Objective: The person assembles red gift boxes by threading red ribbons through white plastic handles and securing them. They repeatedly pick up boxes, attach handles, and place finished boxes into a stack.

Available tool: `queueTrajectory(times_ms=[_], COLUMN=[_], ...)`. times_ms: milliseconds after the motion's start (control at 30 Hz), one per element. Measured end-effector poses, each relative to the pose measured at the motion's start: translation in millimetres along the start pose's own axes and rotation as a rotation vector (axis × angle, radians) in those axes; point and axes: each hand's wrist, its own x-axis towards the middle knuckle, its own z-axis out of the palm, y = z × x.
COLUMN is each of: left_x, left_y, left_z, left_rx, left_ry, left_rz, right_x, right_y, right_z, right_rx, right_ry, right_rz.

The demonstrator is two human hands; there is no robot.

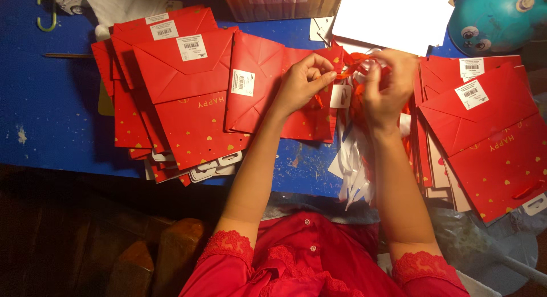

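Both hands met over the middle of the blue table (51, 114), working on an orange-red ribbon (358, 62). The left hand (302, 83) had its fingers curled, thumb and forefinger pressed together in a pinch on 1 end of the ribbon. That strand ran from the pinch rightwards and slightly up toward the right hand (386, 86), so its long axis lay roughly left to right between the 2 sets of fingertips. The right hand's fingers were bent inward over the ribbon's loop; its back faced the camera, so I could not tell whether those fingers closed on the ribbon or only cupped it. The loop sat just above the right fingertips and just right of the left ones; both hands were about equally near.

Below the fingers lay a flat red gift bag (307, 123) with small gold hearts, and beneath the right palm a bundle of white ribbons (353, 166) hung toward the table's near edge. Left of the left hand, a fanned stack of red bags (176, 92) lay with white barcode stickers showing. Right of the right hand, a second pile of red bags (490, 143) spread out. Beyond the fingertips lay white paper sheets (393, 15), and further right a teal toy-like object (496, 17).
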Motion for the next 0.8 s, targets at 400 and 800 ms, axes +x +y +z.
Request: queueTrajectory(times_ms=[400,800], left_x=[-3,0], left_y=[2,-7], left_z=[4,15], left_rx=[0.013,-0.144], left_ry=[0.042,0.236], left_rz=[0.019,0.06], right_x=[-12,-17], right_y=[3,18], right_z=[24,32], right_rx=[0.086,-0.058], right_ry=[-0.463,-0.381], right_rz=[-0.042,-0.008])
